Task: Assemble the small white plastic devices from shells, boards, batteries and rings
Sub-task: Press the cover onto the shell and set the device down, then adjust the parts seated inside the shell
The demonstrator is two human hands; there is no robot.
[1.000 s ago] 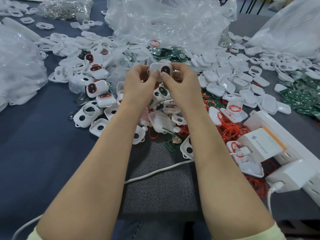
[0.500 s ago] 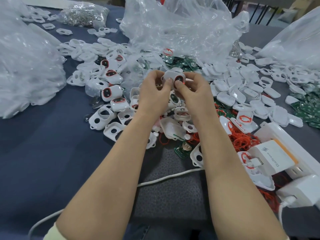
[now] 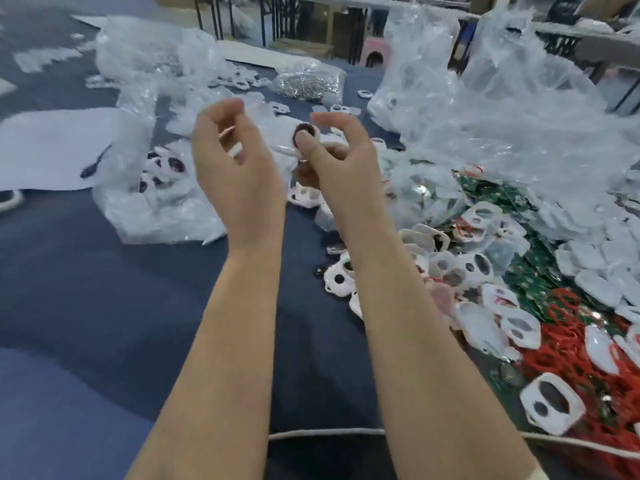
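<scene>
Far left on the blue bench, a clear bag of finished devices, dark windows up. Next, the left hand, raised and freed from the two-handed pinch of half a second ago, fingers loosely curled around nothing visible. Beside it but apart, the right hand, now alone in holding the device in the air above the bench, thumb pressed over its dark window, fingers curled beneath. Both hands lifted and carried leftward since then, away from the parts heap. Likely meaning: shell snapped shut, this unit done and bound for the finished bag; blur too heavy to confirm the seam. Further right, stock for the next unit: empty shells, green boards, red rings. Along the near edge, a white cable.
</scene>
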